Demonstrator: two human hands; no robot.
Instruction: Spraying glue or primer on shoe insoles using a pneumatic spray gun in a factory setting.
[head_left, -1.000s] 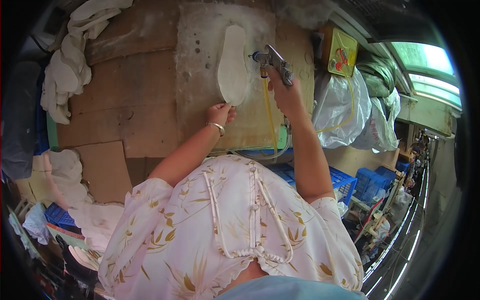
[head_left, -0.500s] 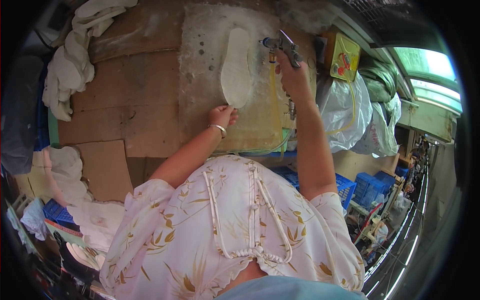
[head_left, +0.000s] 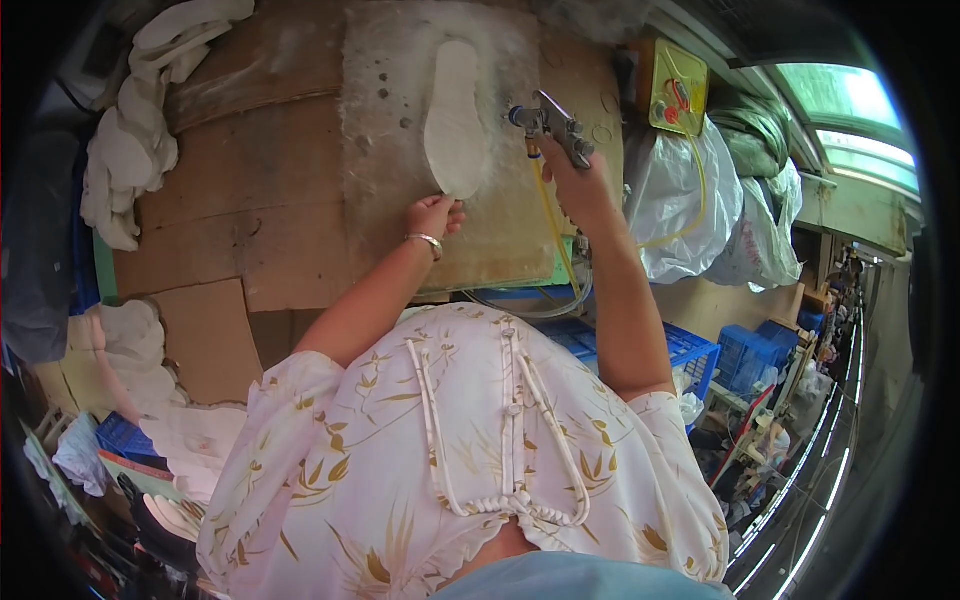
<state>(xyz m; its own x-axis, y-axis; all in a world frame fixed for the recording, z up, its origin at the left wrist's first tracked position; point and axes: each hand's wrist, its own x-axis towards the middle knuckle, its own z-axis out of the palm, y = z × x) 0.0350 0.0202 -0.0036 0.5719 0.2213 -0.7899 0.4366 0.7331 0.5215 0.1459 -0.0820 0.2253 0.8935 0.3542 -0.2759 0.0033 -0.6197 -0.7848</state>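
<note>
Fingers of the left hand (head_left: 433, 214) are curled onto the near end of a white, sole-shaped foam insole (head_left: 455, 118), pinning it to the board. Those of the right hand (head_left: 578, 185) are closed round the grip of a grey metal spray gun (head_left: 549, 124), held just right of the insole with its nozzle toward it. A yellow hose (head_left: 550, 222) hangs from the gun down toward the near edge.

Position of work: the insole lies lengthwise on a pale, residue-crusted panel (head_left: 385, 120) at the far middle of a brown cardboard-covered bench (head_left: 250, 200).

Surroundings: a stack of white insoles (head_left: 125, 160) sits at the far left. A yellow rectangular box with red and green marks (head_left: 678, 92) stands far right; its marks are too small to make out. Clear plastic bags (head_left: 690, 215) hang beside it. Blue plastic crates (head_left: 745, 355) sit lower right.
</note>
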